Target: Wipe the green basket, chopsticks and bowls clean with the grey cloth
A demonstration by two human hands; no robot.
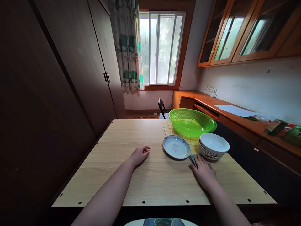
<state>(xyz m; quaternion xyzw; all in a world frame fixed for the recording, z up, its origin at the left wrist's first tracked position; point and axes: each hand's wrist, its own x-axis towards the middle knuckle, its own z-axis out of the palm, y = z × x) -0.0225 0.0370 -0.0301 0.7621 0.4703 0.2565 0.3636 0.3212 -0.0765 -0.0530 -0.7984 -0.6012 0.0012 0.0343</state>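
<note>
My left hand (140,154) rests on the wooden table (117,175) with its fingers curled loosely inward, holding nothing that I can see. My right hand (203,171) lies flat with fingers stretched out, its fingertips on a small dark cloth (193,158). Just beyond that cloth sit a shallow white plate with a blue rim (176,146) and a stack of white bowls (213,146). Behind them stands a green plastic basket (191,122), with a pair of chopsticks (166,128) lying to its left.
Dark wardrobe doors (70,78) run along the left. An orange desk (235,119) with papers and packets lines the right wall, under glass-fronted cabinets. A dark chair (162,108) stands beyond the table's far edge, below the window.
</note>
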